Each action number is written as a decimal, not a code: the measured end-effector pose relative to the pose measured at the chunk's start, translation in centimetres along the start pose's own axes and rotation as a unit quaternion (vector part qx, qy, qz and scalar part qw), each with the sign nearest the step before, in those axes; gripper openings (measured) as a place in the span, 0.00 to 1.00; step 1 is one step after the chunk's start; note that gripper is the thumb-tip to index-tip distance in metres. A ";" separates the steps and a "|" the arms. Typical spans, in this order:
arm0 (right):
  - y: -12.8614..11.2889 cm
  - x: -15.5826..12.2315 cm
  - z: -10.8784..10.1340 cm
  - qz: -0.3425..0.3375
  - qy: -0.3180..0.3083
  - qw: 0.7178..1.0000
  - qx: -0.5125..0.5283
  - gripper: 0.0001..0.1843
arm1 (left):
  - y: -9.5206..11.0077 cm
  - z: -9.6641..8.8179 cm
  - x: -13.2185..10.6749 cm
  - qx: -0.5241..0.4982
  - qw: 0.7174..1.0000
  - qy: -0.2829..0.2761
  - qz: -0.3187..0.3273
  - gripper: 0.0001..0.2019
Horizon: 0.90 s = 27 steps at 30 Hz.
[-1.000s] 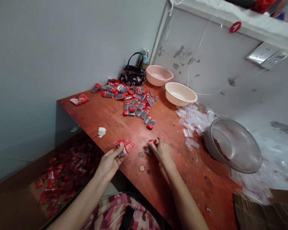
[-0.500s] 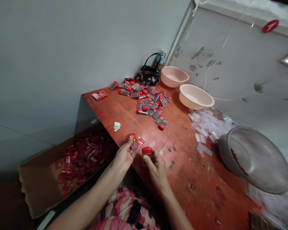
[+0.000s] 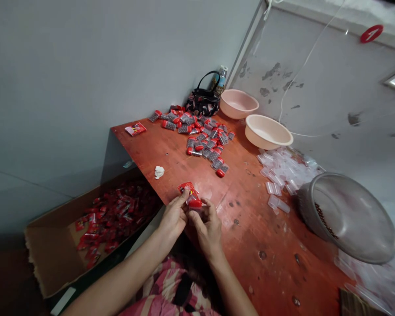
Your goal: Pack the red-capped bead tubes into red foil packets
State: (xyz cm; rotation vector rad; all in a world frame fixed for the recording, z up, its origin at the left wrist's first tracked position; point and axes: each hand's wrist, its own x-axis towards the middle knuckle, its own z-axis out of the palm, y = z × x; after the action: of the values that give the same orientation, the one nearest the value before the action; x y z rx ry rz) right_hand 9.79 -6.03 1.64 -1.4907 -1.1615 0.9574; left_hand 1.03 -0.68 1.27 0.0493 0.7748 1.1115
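Close to the table's near edge, my two hands meet. My left hand (image 3: 175, 216) is closed on a small red printed packet (image 3: 186, 188), pinched between thumb and fingers. In my right hand (image 3: 210, 227) is a small clear container with a red cap (image 3: 195, 204), its cap against the packet's lower part. My fingers hide most of the container's body. Farther up the table lies a pile of similar red-capped containers (image 3: 202, 137) with dark round pieces inside.
A cardboard box (image 3: 49, 263) full of red packets stands below on the left. At right are loose clear tubes (image 3: 279, 173) and a tilted grey basin (image 3: 355, 215) holding small brown pieces. Behind stand two pale basins (image 3: 268, 142), a handbag (image 3: 202, 103) and a bottle (image 3: 222, 79).
My right hand has moved left with the red-capped container, bringing it up to the packet. The packet in my left hand has shifted slightly right.
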 end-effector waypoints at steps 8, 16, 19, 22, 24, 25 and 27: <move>0.3 0.7 0.0 -0.014 -0.019 0.999 0.044 0.25 | 0.5 0.0 -0.1 0.107 0.991 -0.072 0.032 0.09; 0.8 0.9 -0.3 -0.042 -0.006 0.998 -0.035 0.29 | 1.1 -0.6 -0.1 0.190 0.976 -0.105 0.017 0.09; 0.8 0.9 -0.4 -0.040 0.000 0.999 -0.035 0.29 | 1.1 -0.9 0.0 0.210 0.972 -0.101 0.013 0.08; 0.7 1.2 -0.6 0.018 -0.028 0.995 0.090 0.29 | 1.2 -1.1 0.0 0.227 0.966 -0.122 0.016 0.07; 0.8 1.5 -0.7 0.066 -0.059 0.978 0.188 0.29 | 1.4 -1.3 0.0 0.235 0.962 -0.140 0.011 0.08; 0.8 1.6 -0.8 0.082 -0.069 0.970 0.220 0.30 | 1.5 -1.3 0.1 0.238 0.960 -0.147 0.007 0.08; 0.9 1.7 -0.8 0.089 -0.071 0.966 0.234 0.30 | 1.5 -1.4 0.2 0.245 0.958 -0.150 0.002 0.08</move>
State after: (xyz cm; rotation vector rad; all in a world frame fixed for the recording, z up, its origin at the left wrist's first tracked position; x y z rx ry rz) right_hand 11.10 -4.60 0.91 -1.1678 -0.8283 1.3735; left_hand -0.92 -0.32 0.73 0.6248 0.7573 0.8657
